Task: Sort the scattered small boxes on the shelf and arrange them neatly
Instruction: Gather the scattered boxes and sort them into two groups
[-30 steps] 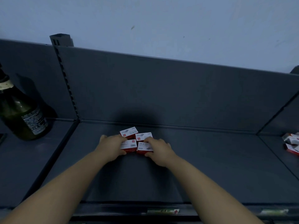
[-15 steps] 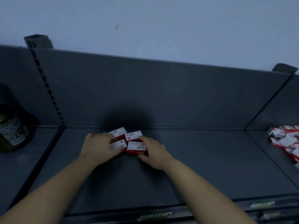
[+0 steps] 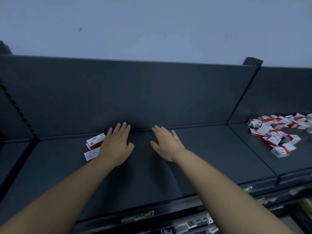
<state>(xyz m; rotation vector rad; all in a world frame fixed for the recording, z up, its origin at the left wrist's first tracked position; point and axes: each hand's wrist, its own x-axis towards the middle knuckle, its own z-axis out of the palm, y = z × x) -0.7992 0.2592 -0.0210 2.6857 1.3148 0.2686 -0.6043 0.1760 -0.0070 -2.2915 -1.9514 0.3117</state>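
Observation:
Small red-and-white boxes (image 3: 95, 141) lie grouped on the dark shelf (image 3: 211, 149), left of centre. My left hand (image 3: 116, 146) hovers over them with straight fingers and hides most of the group; two boxes show at its left edge. Further right, my right hand (image 3: 166, 143) is spread flat above bare shelf and holds nothing. A scattered heap of the same boxes (image 3: 278, 134) lies on the neighbouring shelf section at the far right.
The shelf's back panel (image 3: 135, 95) rises right behind my fingertips. A slotted upright (image 3: 243, 93) divides this section from the right one. The front rail (image 3: 138, 217) carries a price label, and a lower shelf with goods shows beneath it.
Both hands have let go of the grouped boxes and opened flat. My right hand has moved right, away from them. The view has swung right, revealing the scattered heap; the bottle has left the frame.

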